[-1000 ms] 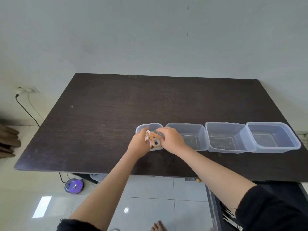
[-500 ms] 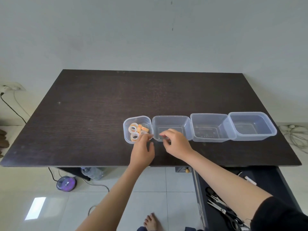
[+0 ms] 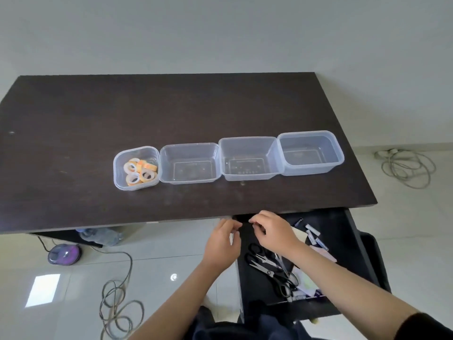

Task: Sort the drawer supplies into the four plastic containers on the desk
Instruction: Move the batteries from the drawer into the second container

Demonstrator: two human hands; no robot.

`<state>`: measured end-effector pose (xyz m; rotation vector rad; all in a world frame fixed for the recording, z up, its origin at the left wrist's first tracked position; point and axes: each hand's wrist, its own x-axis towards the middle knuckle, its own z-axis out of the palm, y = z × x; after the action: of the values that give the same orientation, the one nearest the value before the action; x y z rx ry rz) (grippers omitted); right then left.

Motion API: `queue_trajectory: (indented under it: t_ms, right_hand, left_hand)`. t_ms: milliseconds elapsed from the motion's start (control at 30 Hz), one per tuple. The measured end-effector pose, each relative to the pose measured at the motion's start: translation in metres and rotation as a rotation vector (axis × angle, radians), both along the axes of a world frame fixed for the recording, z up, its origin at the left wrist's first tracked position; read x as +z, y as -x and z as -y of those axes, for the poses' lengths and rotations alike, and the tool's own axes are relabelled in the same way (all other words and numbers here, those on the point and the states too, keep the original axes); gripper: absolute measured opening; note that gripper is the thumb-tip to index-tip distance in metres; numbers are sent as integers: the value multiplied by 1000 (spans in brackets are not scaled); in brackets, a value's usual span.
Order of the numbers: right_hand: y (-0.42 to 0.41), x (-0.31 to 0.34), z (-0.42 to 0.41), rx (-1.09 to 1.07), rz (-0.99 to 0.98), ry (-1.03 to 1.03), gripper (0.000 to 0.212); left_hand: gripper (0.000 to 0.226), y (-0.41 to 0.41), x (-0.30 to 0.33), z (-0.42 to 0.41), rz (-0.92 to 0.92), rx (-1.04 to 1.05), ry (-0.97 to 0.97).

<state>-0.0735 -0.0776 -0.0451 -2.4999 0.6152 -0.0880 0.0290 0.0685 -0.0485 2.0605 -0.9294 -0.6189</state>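
Note:
Four clear plastic containers stand in a row on the dark desk (image 3: 73,133). The leftmost container (image 3: 120,179) holds several orange-and-white tape rolls (image 3: 140,171). The second container (image 3: 190,150), third container (image 3: 247,143) and rightmost container (image 3: 310,138) hold nothing. Below the desk's front edge an open black drawer (image 3: 343,244) holds black-handled scissors (image 3: 269,266), several batteries (image 3: 315,235) and papers. My left hand (image 3: 223,241) and my right hand (image 3: 272,233) hover at the drawer's far left corner, fingers curled and apart, holding nothing that I can see.
A coiled grey cable (image 3: 117,307) lies on the tiled floor at the left, beside a purple round device (image 3: 64,253). Another cable coil (image 3: 407,168) lies on the floor to the right of the desk. A plastic bottle (image 3: 100,235) sits under the desk.
Both hands let go of the tape rolls in the leftmost container and drew back off the desk, down to the open drawer. My view tilted downward.

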Motion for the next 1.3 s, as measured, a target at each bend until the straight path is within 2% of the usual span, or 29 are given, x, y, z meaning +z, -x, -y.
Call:
queue_trajectory:
  t_ms: [167,333,433,533,633,733,833,1000,1200,1300]
  right_hand:
    - [69,-26,36,-73,-126,-48,20]
    - [125,-52,71,-86,-351,-79,28]
    - [147,-65,94,-108,-458,-78,38]
    - [162,-73,108,-134,-585,-103,58]
    - [174,-82,112,-135,-619,-206,70]
    - [183,-90,113,-143,-622,-278,79]
    - [185,-94,111,-178,-598,-307,83]
    - [186,-97,116,-186,-593,-350,77]
    - [187,-95,124,-180,-612,-463,92]
    - [188,-93,125,-147,-612,-438,78]
  left_hand:
    - [26,49,-13,41,-32,-88,-94]
    - [35,85,-43,69,-61,-152,-297]
    - [52,100,-56,85,-31,-220,-432]
    - [76,110,-64,102,3,-335,-547]
    - [93,118,-72,117,156,-500,-715]
    - [107,124,-84,124,192,-566,-882]
    - [101,126,-92,120,224,-530,-903]
    - [96,129,-93,114,312,-476,-883]
    - [86,122,-93,97,326,-520,-919]
    - [86,116,-92,91,266,-575,-916]
